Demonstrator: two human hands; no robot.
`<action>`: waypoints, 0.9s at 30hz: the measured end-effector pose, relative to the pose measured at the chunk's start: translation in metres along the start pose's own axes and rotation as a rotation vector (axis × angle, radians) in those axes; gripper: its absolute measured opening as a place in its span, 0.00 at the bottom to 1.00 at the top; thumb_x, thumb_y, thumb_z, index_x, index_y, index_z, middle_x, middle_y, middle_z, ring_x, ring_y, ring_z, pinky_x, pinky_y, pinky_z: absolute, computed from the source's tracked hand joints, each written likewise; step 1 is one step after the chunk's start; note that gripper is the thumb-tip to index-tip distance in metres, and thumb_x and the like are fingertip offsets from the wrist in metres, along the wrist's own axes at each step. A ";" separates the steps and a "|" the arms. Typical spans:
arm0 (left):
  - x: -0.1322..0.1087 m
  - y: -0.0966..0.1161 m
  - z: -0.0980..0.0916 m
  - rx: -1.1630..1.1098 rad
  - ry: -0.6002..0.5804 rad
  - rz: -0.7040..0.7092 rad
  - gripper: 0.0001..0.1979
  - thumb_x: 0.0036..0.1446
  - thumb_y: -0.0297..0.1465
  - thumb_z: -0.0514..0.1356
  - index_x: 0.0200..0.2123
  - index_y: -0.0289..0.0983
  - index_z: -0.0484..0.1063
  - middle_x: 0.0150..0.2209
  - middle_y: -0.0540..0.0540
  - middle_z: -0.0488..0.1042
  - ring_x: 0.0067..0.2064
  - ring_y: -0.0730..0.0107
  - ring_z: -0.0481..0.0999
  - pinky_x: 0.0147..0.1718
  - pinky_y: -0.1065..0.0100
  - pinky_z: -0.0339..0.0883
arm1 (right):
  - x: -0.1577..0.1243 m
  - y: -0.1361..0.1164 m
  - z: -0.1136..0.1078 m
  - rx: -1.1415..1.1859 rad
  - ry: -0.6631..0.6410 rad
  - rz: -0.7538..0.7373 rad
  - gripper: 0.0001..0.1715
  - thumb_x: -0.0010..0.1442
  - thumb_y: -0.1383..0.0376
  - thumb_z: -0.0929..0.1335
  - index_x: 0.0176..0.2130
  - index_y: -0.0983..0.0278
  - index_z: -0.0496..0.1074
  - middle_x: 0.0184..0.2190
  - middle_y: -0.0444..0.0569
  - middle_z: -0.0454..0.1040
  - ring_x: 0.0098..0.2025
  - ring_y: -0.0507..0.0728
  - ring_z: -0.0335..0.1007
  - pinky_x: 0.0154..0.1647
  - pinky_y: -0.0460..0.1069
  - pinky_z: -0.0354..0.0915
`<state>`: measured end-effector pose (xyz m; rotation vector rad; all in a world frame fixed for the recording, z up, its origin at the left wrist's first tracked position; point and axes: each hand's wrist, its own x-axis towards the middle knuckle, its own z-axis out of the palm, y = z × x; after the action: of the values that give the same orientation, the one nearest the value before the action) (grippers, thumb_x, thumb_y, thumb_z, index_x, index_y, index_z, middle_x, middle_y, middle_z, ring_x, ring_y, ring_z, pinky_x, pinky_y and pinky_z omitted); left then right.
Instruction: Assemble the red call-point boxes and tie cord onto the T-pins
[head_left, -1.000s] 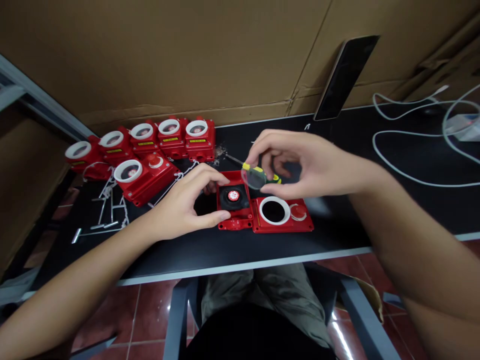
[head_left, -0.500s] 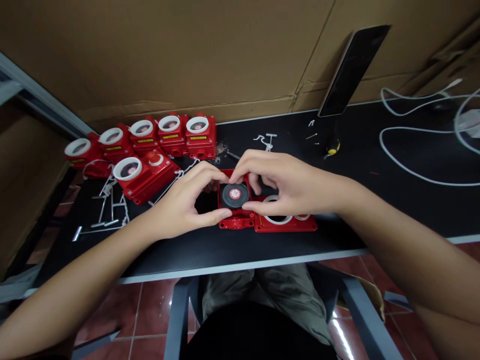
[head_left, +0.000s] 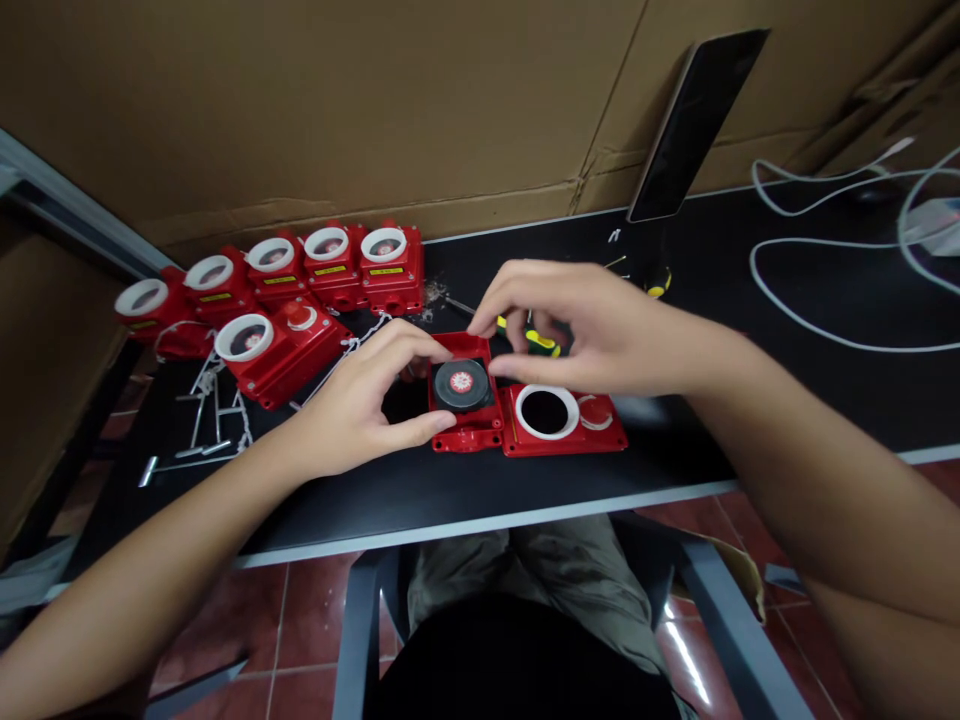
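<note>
An open red box base [head_left: 459, 432] lies on the black table, with a round black part with a red and white centre [head_left: 460, 384] inside it under a clear disc. My left hand [head_left: 360, 400] grips the base's left side between thumb and forefinger. My right hand [head_left: 592, 325] hovers just above and to the right of the base, fingers curved and apart, with nothing in them. Next to the base lies its red lid [head_left: 562, 430], with a white-ringed hole and a red button. A screwdriver with a yellow and green handle [head_left: 544, 343] rests on the table under my right hand.
Several closed red boxes [head_left: 330, 265] stand in a row at the back left. White plastic parts and string [head_left: 217, 410] lie left of them. A dark tablet [head_left: 690, 120] leans on the cardboard wall, white cables [head_left: 810, 250] run at the right. The table's front edge [head_left: 487, 522] is near.
My right hand brought a clear disc down onto the black part in the base, then let go and lifted away a little. My left hand has stayed on the base.
</note>
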<state>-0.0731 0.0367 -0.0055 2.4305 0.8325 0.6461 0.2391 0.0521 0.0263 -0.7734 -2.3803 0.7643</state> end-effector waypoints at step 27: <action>0.000 0.003 -0.002 0.021 -0.024 -0.044 0.24 0.72 0.49 0.73 0.62 0.42 0.79 0.56 0.41 0.82 0.50 0.55 0.82 0.55 0.55 0.81 | -0.014 -0.010 -0.022 -0.116 -0.473 0.326 0.26 0.61 0.43 0.81 0.47 0.59 0.84 0.39 0.49 0.83 0.32 0.57 0.76 0.31 0.51 0.65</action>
<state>-0.0731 0.0352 -0.0026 2.4267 0.8850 0.5937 0.2590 0.0442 0.0442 -1.1547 -2.7707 1.0429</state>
